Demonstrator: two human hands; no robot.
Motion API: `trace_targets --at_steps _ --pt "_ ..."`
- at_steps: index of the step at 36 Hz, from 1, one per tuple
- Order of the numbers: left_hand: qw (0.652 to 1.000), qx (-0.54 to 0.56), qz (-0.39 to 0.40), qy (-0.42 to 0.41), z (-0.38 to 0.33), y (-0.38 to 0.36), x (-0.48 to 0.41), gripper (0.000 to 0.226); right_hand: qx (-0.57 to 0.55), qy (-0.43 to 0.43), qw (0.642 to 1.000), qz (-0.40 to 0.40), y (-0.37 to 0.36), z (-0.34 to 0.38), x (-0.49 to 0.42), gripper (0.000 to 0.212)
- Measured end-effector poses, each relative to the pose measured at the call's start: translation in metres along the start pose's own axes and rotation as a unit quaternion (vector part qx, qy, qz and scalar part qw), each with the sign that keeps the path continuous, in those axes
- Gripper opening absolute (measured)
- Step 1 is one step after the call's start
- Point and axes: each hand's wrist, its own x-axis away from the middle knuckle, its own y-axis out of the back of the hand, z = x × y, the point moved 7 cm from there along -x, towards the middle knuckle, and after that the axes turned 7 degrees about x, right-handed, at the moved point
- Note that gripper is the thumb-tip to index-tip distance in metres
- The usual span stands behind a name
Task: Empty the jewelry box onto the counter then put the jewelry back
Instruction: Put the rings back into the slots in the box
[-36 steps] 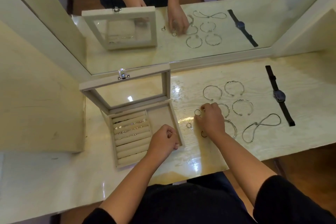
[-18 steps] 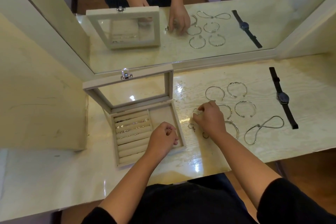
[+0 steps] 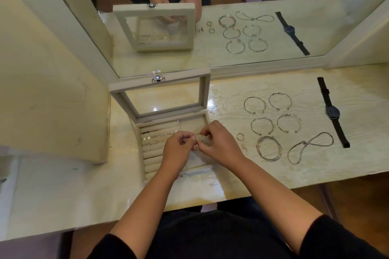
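The beige jewelry box (image 3: 134, 124) stands open on the counter (image 3: 242, 172), its glass lid upright. Several small rings sit in its padded rows (image 3: 155, 139). Both hands meet above the box's right compartment. My left hand (image 3: 179, 151) and my right hand (image 3: 219, 143) pinch a small silver ring (image 3: 199, 137) between their fingertips. To the right on the counter lie two loose rings (image 3: 240, 136), several silver bangles (image 3: 262, 125), a stacked bangle set (image 3: 269, 148), a chain necklace (image 3: 309, 147) and a black watch (image 3: 332, 111).
A large mirror (image 3: 231, 33) stands behind the box and reflects the whole scene. A cream side panel (image 3: 52, 101) rises to the left of the box. The counter's front edge runs just below my forearms.
My right hand lifted a ring off the counter and carried it left over the box. My left hand rose from the box and now pinches the same ring.
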Motion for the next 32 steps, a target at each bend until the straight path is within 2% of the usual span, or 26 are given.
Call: trace_targets --at_steps 6,10,15,20,25,32 --pt "1.000 0.000 -0.016 0.004 0.008 0.025 0.006 0.009 -0.024 0.038 0.998 0.049 -0.020 0.025 0.004 0.028" --pt "0.999 0.011 -0.039 0.013 0.017 0.049 0.010 0.011 -0.044 0.043 0.994 0.093 -0.037 0.037 0.004 0.017" --pt "0.997 0.005 -0.080 0.020 0.026 0.080 0.016 0.015 -0.063 0.033 0.990 0.123 -0.057 0.048 0.000 0.007" --pt "0.996 0.006 -0.089 0.019 0.029 0.097 0.023 0.017 -0.088 0.024 0.985 0.147 -0.076 0.057 -0.002 0.007" --pt "0.995 -0.008 -0.101 0.007 0.029 0.110 0.028 0.022 -0.078 0.036 0.983 0.163 -0.087 0.069 -0.003 0.007" --pt "0.993 -0.038 -0.107 -0.005 0.031 0.120 0.027 0.022 0.000 0.099 0.976 0.193 -0.093 0.088 -0.003 0.010"
